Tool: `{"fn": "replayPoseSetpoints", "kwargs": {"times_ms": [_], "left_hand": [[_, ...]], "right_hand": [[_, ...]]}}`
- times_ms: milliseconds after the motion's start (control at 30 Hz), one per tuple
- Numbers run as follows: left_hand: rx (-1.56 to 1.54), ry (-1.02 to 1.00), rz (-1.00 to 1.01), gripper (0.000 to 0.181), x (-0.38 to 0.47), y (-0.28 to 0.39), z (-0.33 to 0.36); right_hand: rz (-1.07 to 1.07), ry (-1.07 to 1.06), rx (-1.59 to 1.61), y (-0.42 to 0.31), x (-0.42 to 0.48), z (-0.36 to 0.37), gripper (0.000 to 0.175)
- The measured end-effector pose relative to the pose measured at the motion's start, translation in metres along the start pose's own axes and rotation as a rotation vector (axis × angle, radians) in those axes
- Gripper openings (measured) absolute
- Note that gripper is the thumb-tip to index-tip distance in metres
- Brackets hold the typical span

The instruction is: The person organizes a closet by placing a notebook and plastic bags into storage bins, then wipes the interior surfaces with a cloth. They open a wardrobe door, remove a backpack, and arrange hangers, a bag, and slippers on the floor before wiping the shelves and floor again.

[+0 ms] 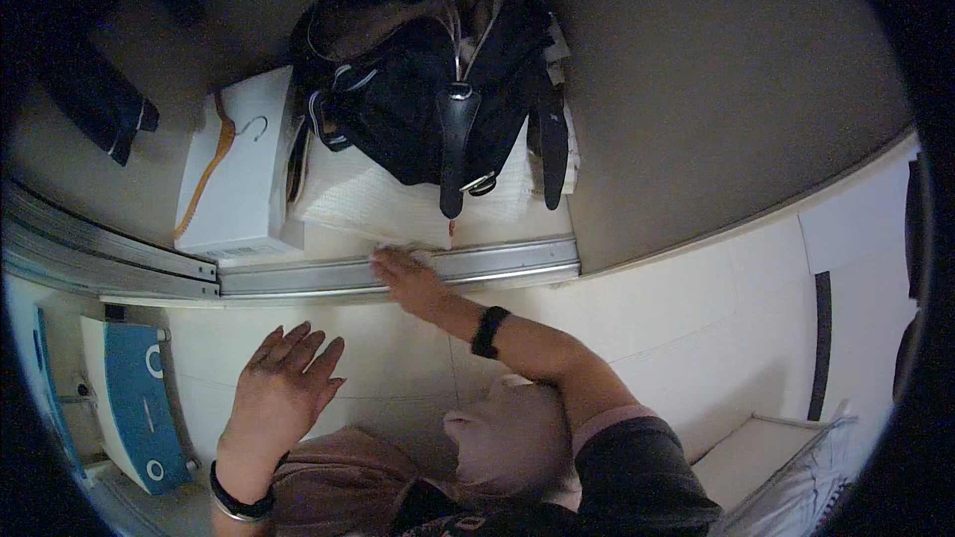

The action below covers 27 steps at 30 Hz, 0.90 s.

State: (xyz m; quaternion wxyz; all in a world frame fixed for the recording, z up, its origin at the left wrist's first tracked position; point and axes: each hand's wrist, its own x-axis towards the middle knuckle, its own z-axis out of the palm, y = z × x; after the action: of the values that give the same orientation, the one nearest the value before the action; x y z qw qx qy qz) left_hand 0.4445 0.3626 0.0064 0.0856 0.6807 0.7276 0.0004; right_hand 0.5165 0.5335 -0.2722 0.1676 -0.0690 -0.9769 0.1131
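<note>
My right hand reaches across to the metal sliding-door track at the cupboard's edge. Its fingers are at the track, just below a white, textured folded cloth. Small pale patches show around the fingertips; whether the hand grips something there is unclear. My left hand hangs above the floor to the left, fingers spread, holding nothing. A black bag with dangling straps rests on the white cloth. Left of it stands a white box with an orange clothes hanger on it.
Dark clothing hangs at the upper left. Sliding door panels stack at the left of the opening. A blue and white piece of furniture stands at the lower left. On the right are a cupboard side panel and a white surface with fabric.
</note>
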Motion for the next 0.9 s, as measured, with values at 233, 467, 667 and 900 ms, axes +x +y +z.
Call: {"fn": "replayPoseSetpoints", "kwargs": {"times_ms": [233, 467, 667, 900], "left_hand": [[-0.041, 0.121, -0.039, 0.035, 0.007, -0.017, -0.005], [-0.063, 0.337, -0.141, 0.032, -0.001, -0.044, -0.028], [-0.03, 0.521, -0.394, 0.031, -0.019, -0.067, -0.041], [-0.221, 0.528, -0.264, 0.029, -0.01, -0.071, -0.03]], "right_hand": [[0.451, 0.02, -0.084, 0.081, -0.127, -0.097, 0.035], [0.561, -0.173, -0.638, 0.053, -0.109, -0.153, 0.041], [0.651, 0.484, -0.002, 0.049, 0.016, -0.246, 0.022], [1.062, 0.019, -0.421, 0.072, 0.137, -0.244, 0.068]]}}
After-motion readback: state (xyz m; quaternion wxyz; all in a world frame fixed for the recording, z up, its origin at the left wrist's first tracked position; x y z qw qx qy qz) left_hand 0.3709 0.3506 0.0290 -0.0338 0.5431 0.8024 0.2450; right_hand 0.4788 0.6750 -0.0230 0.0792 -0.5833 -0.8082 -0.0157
